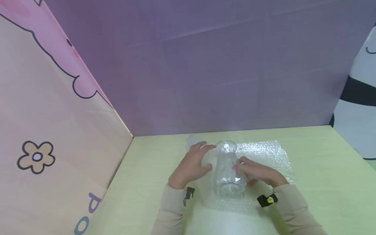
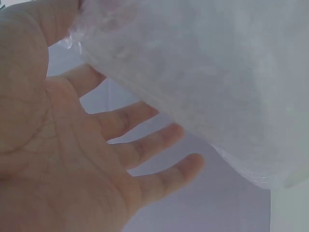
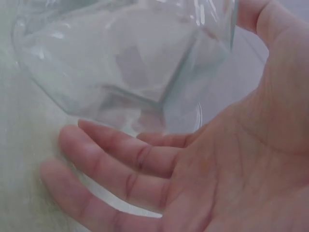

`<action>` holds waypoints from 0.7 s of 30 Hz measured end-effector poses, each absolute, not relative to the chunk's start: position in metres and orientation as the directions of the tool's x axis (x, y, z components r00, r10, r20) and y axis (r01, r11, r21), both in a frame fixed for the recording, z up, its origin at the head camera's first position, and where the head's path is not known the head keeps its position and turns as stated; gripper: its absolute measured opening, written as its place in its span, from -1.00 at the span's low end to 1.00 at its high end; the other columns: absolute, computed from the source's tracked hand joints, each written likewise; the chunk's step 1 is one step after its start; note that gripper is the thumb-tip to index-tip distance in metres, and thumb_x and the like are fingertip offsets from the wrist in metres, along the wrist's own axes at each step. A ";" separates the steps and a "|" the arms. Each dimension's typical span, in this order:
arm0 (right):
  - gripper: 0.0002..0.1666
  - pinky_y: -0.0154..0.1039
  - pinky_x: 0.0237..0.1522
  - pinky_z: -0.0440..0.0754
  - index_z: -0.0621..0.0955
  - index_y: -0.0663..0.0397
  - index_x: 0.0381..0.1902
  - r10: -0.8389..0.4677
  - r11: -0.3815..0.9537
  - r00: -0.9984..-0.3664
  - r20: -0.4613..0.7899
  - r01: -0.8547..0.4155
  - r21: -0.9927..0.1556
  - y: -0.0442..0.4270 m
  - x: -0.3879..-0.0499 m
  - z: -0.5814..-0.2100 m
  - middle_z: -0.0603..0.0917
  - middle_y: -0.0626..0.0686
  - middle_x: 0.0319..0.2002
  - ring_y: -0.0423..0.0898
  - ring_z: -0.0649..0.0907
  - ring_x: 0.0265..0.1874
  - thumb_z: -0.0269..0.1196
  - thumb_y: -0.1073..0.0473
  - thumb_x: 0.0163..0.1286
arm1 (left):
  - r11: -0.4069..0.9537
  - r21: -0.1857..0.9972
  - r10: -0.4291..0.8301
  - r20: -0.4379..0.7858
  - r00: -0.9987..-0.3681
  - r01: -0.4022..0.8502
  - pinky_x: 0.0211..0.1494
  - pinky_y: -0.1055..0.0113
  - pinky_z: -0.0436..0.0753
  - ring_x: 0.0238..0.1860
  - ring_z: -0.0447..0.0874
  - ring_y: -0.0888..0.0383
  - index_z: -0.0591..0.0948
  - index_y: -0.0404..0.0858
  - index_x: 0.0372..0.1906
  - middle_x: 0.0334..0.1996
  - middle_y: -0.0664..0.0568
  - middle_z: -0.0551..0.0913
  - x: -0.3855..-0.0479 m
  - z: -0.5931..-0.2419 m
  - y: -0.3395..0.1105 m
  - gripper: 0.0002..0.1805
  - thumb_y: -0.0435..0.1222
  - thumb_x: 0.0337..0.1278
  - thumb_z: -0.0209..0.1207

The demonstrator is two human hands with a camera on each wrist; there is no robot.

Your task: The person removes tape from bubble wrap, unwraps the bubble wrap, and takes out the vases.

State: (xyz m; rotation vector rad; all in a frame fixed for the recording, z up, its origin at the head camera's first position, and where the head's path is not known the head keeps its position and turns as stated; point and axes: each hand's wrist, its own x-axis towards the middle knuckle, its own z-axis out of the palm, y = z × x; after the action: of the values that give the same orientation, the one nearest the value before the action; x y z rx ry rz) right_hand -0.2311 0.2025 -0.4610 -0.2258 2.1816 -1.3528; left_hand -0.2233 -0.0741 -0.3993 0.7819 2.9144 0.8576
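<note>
In the head view, a clear glass vase [image 1: 227,166] with a narrower neck is over a sheet of bubble wrap [image 1: 264,153], its mouth toward the back wall. I cannot tell whether it stands or lies. My right hand [image 1: 258,171] holds the vase's right side, and its fingers curl beneath the faceted glass [image 3: 130,72] in the right wrist view. To the left of the vase is my left hand [image 1: 192,164], fingers spread. In the left wrist view, a raised translucent part of the wrap [image 2: 193,72] lies against the thumb side; it hides the thumb tip and index fingertip.
The light yellow-green table [image 1: 317,182] runs back to a purple wall covering [image 1: 220,71]. A pale printed panel with a flower [image 1: 36,156] stands at the left, and a white and black printed panel [image 1: 358,127] at the right.
</note>
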 end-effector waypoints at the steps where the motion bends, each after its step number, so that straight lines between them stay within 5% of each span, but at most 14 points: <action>1: -0.24 0.04 -0.12 0.75 0.30 0.19 0.33 -0.411 0.479 -0.832 -0.372 0.150 -0.865 0.201 -0.231 -0.461 0.51 0.24 0.18 0.12 0.56 0.14 0.13 -0.26 0.47 | 0.725 0.512 0.461 0.134 -0.877 0.460 0.49 -0.16 0.43 0.58 0.20 -0.13 0.42 0.06 0.47 0.58 -0.08 0.25 -0.223 -0.399 -0.075 -0.33 -0.19 0.24 0.25; 10: -0.20 0.00 -0.20 0.72 0.30 0.18 0.30 -0.336 0.496 -0.856 -0.394 0.195 -0.846 0.191 -0.231 -0.464 0.58 0.19 0.00 0.07 0.59 0.00 0.11 -0.33 0.45 | 0.731 0.523 0.447 0.120 -0.887 0.439 0.50 -0.08 0.44 0.54 0.29 -0.11 0.61 -0.09 0.20 0.52 -0.09 0.34 -0.225 -0.399 -0.080 -0.58 -0.10 0.28 0.27; 21: -0.17 -0.03 -0.30 0.69 0.30 0.22 0.28 -0.287 0.484 -0.876 -0.389 0.218 -0.848 0.184 -0.232 -0.467 0.51 0.23 0.06 0.08 0.57 -0.04 0.07 -0.37 0.46 | 0.770 0.524 0.455 -0.051 -0.889 0.365 0.42 -0.03 0.52 0.40 0.46 -0.08 0.62 -0.16 0.20 0.33 -0.03 0.56 -0.220 -0.399 -0.083 -0.51 0.04 0.34 0.24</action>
State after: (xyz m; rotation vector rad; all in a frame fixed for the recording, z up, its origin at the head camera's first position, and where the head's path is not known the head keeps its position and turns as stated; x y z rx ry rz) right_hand -0.2316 0.1844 -0.4670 -0.0566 2.2473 -1.3830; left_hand -0.2203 -0.0830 -0.3987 0.6516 2.7889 0.7713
